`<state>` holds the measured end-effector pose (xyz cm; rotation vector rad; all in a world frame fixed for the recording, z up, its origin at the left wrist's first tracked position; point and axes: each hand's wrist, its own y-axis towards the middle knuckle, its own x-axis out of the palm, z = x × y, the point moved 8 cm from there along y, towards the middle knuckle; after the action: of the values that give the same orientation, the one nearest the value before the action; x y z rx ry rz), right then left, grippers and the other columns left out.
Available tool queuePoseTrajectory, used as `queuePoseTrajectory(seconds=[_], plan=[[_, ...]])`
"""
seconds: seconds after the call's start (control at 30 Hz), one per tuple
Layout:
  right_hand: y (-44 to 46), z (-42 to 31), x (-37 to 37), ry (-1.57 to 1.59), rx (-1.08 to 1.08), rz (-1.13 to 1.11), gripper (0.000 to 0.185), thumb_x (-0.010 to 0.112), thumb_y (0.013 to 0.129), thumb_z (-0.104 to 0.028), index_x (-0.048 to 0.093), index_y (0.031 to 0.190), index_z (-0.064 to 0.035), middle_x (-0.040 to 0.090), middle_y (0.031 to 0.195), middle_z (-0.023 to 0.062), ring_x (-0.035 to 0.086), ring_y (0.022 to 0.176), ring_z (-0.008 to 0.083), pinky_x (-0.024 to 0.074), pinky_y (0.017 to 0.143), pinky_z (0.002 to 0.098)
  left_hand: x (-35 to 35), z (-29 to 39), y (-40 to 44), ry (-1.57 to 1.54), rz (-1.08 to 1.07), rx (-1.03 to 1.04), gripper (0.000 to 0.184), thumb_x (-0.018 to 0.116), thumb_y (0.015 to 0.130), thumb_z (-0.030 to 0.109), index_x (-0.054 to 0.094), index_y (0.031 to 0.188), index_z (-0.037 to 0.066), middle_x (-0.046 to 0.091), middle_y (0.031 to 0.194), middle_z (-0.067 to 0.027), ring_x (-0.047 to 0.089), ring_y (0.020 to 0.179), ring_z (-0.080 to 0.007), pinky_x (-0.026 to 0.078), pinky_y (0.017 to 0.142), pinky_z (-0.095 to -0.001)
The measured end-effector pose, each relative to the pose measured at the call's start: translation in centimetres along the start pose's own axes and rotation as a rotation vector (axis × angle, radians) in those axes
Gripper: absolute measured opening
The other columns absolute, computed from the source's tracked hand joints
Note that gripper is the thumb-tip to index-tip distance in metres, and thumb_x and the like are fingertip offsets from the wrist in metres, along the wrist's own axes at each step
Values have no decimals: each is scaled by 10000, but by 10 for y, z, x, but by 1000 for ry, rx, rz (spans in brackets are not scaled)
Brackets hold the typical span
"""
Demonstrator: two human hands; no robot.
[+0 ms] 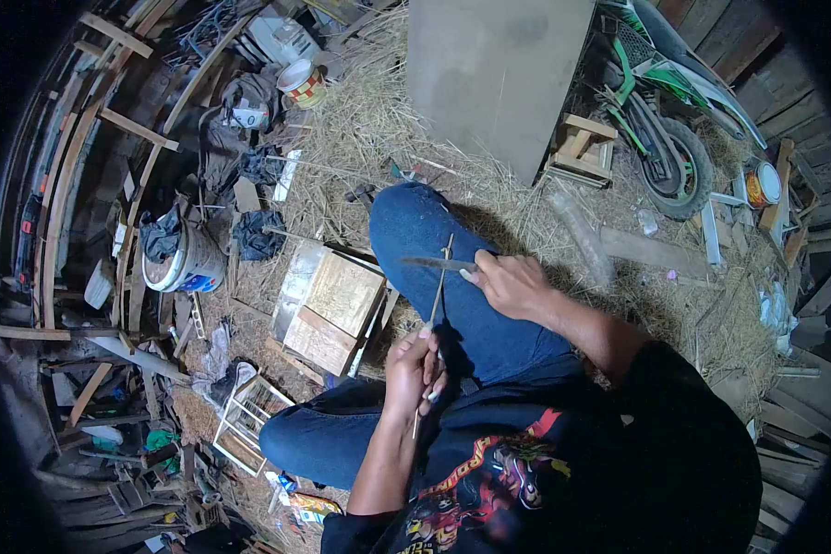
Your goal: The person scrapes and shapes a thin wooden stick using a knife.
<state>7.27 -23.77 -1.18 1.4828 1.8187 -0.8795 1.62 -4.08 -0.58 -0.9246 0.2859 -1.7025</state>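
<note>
A thin stick (439, 294) runs upward from my left hand (414, 371), whose fingers are closed round its lower part. My right hand (511, 284) grips a knife by its handle end. The knife's blade (425, 263) points left and crosses the stick near its top, over my raised knee in blue jeans (411, 220). Whether the blade touches the stick is hard to tell. The stick's lower end shows below my left hand.
Left of my knee stands a wooden block stool (337, 300). A white bucket (183, 258) is further left. A large board (499, 74) lies ahead, and a motorbike wheel (676, 171) is at the upper right. Straw covers the floor. A small wooden frame (249, 420) is at the lower left.
</note>
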Motion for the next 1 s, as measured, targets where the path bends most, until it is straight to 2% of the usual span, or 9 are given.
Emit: queuePoseTrajectory(seconds=[0.17,0.27,0.3,0.37,0.43,0.53,0.63,0.8,1.0], plan=[[8,19,2,44,122,-11,397,434,1073,-397,538,995,-21,667,730,247,680,718,480,497,644,592,-15,-2,-43,-8,-26,7,320,461,1080,255,522,828,66,340,428,26,291,288,-91,295,307,-263],[3,27,-1,281,130,122,415,417,1090,-406,523,964,-25,601,643,184,634,598,404,452,587,531,-21,4,-45,59,27,33,334,469,1080,279,534,828,70,341,426,20,293,289,-97,286,302,-266],[6,30,2,279,121,120,415,417,1090,-406,523,964,-25,601,643,184,634,598,404,452,587,531,-19,10,-40,134,47,57,340,474,1079,291,536,827,73,340,425,19,292,289,-102,284,302,-267],[5,47,-2,463,197,294,371,460,1074,-370,529,1011,-11,625,731,199,640,712,455,458,628,512,-14,14,-15,244,70,62,361,490,1077,320,559,833,63,371,454,22,314,310,-101,297,317,-271],[1,34,-17,449,179,275,391,468,1071,-401,543,979,-28,625,755,194,635,709,436,466,632,507,-7,23,19,523,78,187,382,499,1079,342,587,845,52,412,498,33,347,354,-84,293,350,-268],[6,-2,-26,147,-30,148,417,486,1047,-453,546,922,-60,671,766,175,677,735,431,511,628,528,2,38,49,698,97,302,392,496,1085,336,603,847,44,432,530,43,365,393,-65,277,380,-263],[17,-13,-23,22,-108,142,383,512,1031,-424,552,928,-57,692,795,180,685,739,430,515,620,538,4,45,61,691,155,270,394,501,1082,262,642,805,21,459,543,39,404,473,-50,293,457,-276],[46,-18,-23,-15,-140,103,390,498,1031,-438,523,919,-65,672,780,158,674,731,410,492,609,551,2,59,73,586,175,310,384,481,1095,282,610,828,38,419,519,50,369,408,-50,265,386,-269],[65,-28,-25,-130,-214,71,403,482,1043,-423,526,906,-46,667,701,184,680,666,415,507,565,536,-5,67,87,583,146,334,399,493,1091,302,614,818,37,461,544,46,399,435,-55,293,416,-263]])
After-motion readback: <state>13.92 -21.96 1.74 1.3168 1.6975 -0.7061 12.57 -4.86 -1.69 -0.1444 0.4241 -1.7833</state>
